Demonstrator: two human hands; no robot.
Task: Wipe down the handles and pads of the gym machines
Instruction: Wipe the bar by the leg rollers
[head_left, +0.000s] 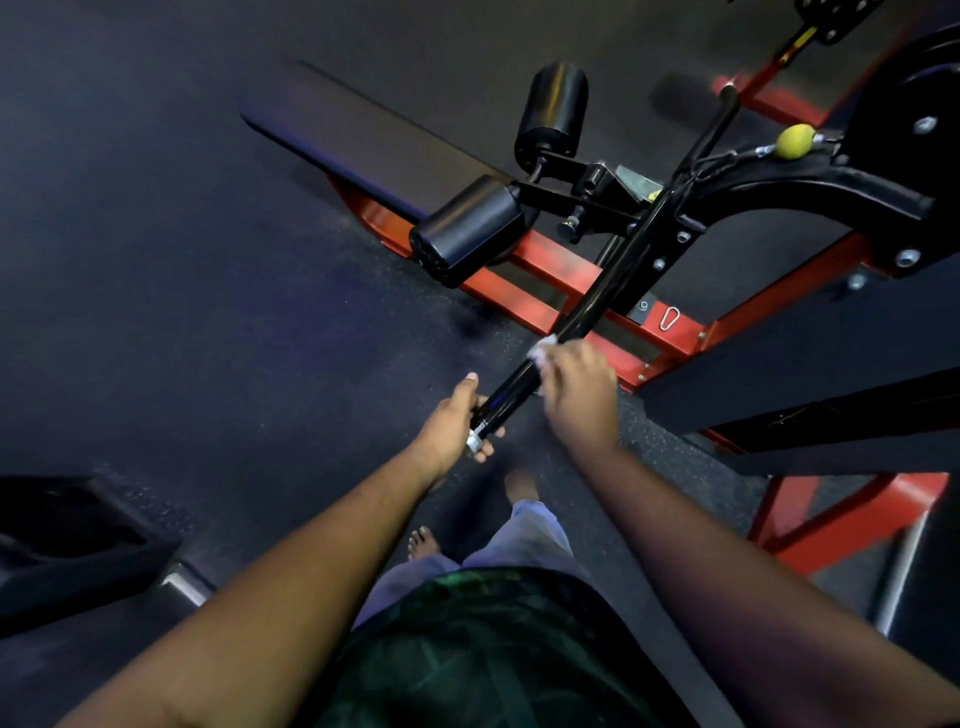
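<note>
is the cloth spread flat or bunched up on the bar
Bunched up. The white cloth shows only as a crumpled wad at the right hand, pressed around the bar.

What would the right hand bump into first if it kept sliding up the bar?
Probably the machine's black frame, where the bar crosses it. The right hand holds a cloth there; depth is unclear.

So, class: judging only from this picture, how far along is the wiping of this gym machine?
Nothing can be shown as finished; clean surfaces look no different here. In hand: the left hand grips the end of the black bar while the right hand presses a white cloth around it. Seemingly left: the two roller pads and the long bench pad, neither being touched.
</note>
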